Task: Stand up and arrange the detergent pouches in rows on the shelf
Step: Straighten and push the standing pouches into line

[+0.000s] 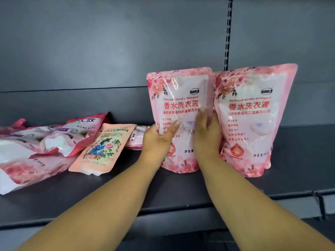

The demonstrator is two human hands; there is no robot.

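Two bare forearms enter from 6 o'clock and converge on one upright pink pouch (pixel 178 113) at the centre of the shelf (pixel 290 160).

Left hand (pixel 157 140): grip clamped on the pouch's left edge, thumb laid across the printed front, fingers hidden behind.

Right hand (pixel 206 134): grip clamped on the pouch's right edge, fingers spread over the front, lying between this pouch and its neighbour.

Second pink pouch (pixel 253 115): same floral print and red lettering, standing upright at 3 o'clock of the held one, just beside it; a further pink pouch edge shows behind the gap between them, too hidden to tell more.

Peach pouch (pixel 103 147): floral panel, lying flat and tilted at 9 o'clock of the hands.

Heap of fallen pouches (pixel 41 142): pink, white and red, lying at the far 9 o'clock end of the shelf, overlapping one another; count unclear. One more flat pink pouch (pixel 137 140) lies between the peach pouch and the left hand.

Surface: dark grey metal shelf, matte, with a raised front lip (pixel 181 207) at 6 o'clock.

Surroundings: dark grey back panel (pixel 108 42) at 12 o'clock; slotted upright rail (pixel 228 33) at 1 o'clock, running to the top edge.
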